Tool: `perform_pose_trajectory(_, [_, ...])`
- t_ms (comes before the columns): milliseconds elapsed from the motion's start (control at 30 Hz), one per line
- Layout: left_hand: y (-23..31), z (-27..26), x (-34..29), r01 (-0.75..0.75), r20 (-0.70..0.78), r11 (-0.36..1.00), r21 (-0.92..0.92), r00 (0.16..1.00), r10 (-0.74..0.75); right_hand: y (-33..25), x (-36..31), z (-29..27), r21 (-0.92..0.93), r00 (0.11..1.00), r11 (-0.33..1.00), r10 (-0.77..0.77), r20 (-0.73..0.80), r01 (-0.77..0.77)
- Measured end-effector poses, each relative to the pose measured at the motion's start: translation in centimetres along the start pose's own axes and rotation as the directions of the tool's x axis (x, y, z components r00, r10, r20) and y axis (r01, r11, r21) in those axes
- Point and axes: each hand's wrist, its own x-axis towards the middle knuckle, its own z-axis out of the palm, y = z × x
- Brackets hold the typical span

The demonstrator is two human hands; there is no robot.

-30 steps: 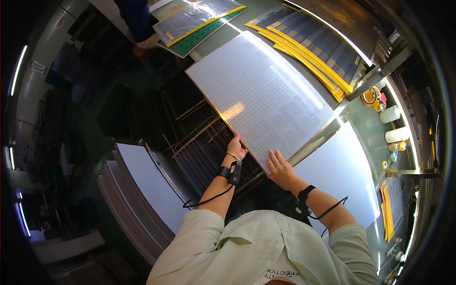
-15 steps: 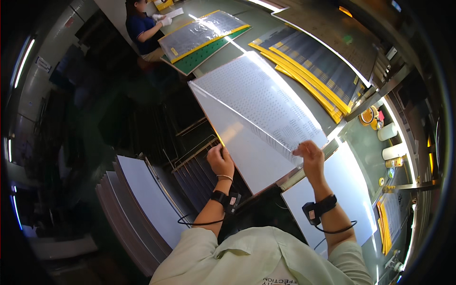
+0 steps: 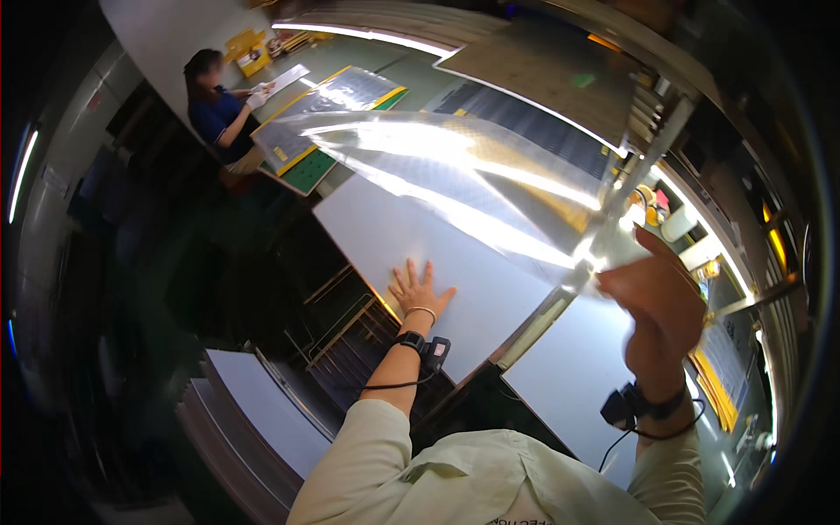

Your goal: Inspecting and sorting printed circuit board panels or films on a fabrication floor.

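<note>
My left hand (image 3: 418, 293) rests flat on a large white panel (image 3: 490, 311), its fingers spread. In my right hand (image 3: 661, 297), raised above the panel's right side, is the near corner of a clear plastic film (image 3: 516, 197). The film arches up over the far part of the panel and catches bright glare. Its far end reaches toward the sheets at the back, and I cannot tell whether it touches the panel there. The right fingers are slightly blurred and closed at the film's corner.
Another white panel (image 3: 569, 381) lies to the right. White boards (image 3: 254, 385) stand at the lower left beside a wire rack (image 3: 350, 337). Yellow-edged clear sheets (image 3: 359, 92) overlie a green board (image 3: 311, 171). A co-worker (image 3: 214, 109) sits beyond. A metal post (image 3: 661, 136) rises at right.
The film has been peeled up from the panel by my right hand, which moved up and right. My left hand went from gripping the panel's edge to lying flat on its surface.
</note>
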Motion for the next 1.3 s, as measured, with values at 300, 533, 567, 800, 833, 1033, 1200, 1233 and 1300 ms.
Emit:
perform_pose_trajectory(300, [-2.1, 0.2, 1.7, 0.115, 0.129, 0.425, -0.898, 0.992, 0.004, -1.5, -11.4, -11.8, -0.182, 0.959, 0.953, 0.264, 0.099, -0.244])
perform_pose_trajectory(533, [-3.3, -2.6, -4.2, 0.603, -0.056, -0.628, -0.491, 0.698, 0.714, -4.3, -28.9, -15.7, -0.009, 0.600, 0.600, 0.799, -0.037, -0.800])
perform_pose_trajectory(567, [-2.1, -2.9, -4.8, 0.670, 0.011, -0.544, -0.506, 0.635, 0.772, -4.7, -32.1, -15.7, -0.022, 0.569, 0.569, 0.819, -0.067, -0.822])
perform_pose_trajectory(800, [-0.4, -1.0, -5.4, 0.616, 0.704, 0.366, -0.697, 0.492, 0.512, -10.7, -53.9, -11.8, 0.480, -0.273, -0.206, 0.959, -0.072, -0.853])
perform_pose_trajectory(833, [1.3, -0.9, -5.8, 0.612, 0.720, 0.400, -0.682, 0.467, 0.513, -11.5, -54.3, -11.6, 0.521, -0.305, -0.236, 0.951, -0.049, -0.820])
perform_pose_trajectory(1033, [10.5, 1.8, -6.9, -0.497, -0.464, 0.828, -0.259, 0.816, 0.345, -7.2, -55.1, -13.4, -0.158, 0.049, -0.004, 0.943, -0.328, -0.987])
perform_pose_trajectory(1200, [21.9, 1.2, -19.0, -0.964, -0.201, 0.262, -0.044, 0.265, 0.943, 3.2, -49.7, -11.1, -0.444, 0.474, 0.381, 0.873, -0.117, -0.811])
perform_pose_trajectory(1233, [21.7, 1.8, -20.7, -0.973, -0.076, 0.221, -0.062, 0.225, 0.971, 3.5, -49.5, -9.1, -0.518, 0.460, 0.401, 0.888, 0.017, -0.755])
perform_pose_trajectory(1300, [20.0, 1.7, -23.7, -0.978, 0.078, 0.208, 0.003, 0.207, 0.975, 1.5, -49.2, -5.9, -0.582, 0.432, 0.435, 0.889, 0.155, -0.687])
